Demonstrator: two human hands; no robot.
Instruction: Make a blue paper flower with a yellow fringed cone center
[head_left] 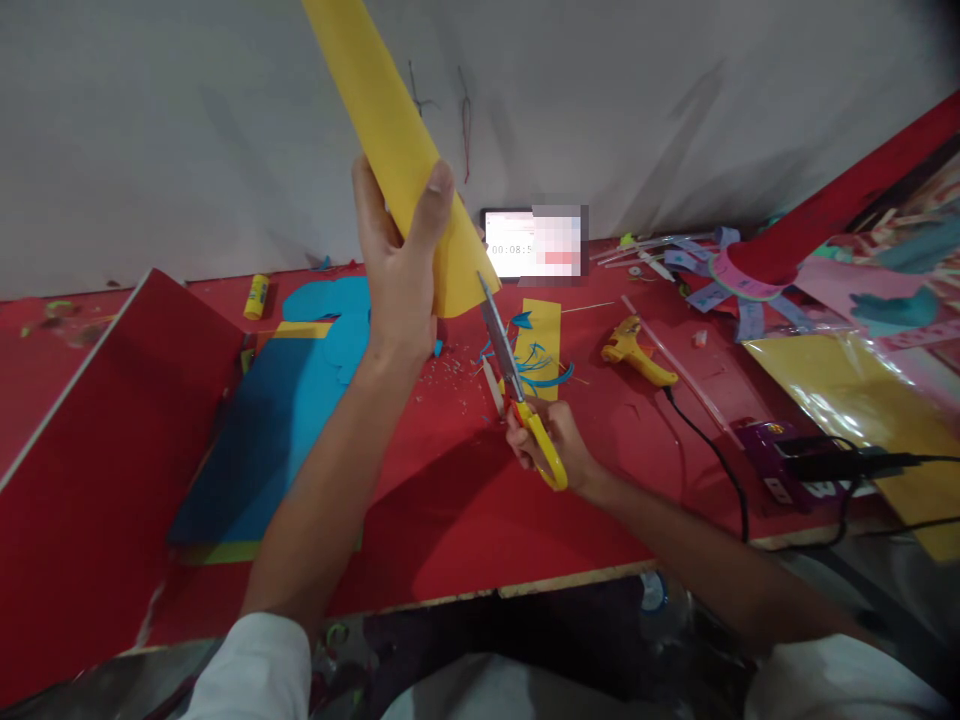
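Note:
My left hand point(405, 255) grips a bent sheet of yellow paper point(386, 120), thumb on its front face, held up above the table. In my right hand point(551, 440) is a pair of scissors point(506, 350) with yellow handles, its blades pointing up and away from me. The blade tips meet the lower right corner of the yellow paper. Below the scissors, thin blue paper strips point(547, 378) lie on a small yellow paper piece point(540, 335) on the red tabletop point(450, 500).
A yellow glue gun point(637, 352) with a black cord lies to the right, near a purple box point(780, 460). Blue paper sheets point(255, 440), a glue stick point(256, 297) and a standing red board point(112, 470) occupy the left. A phone point(510, 245) leans against the wall.

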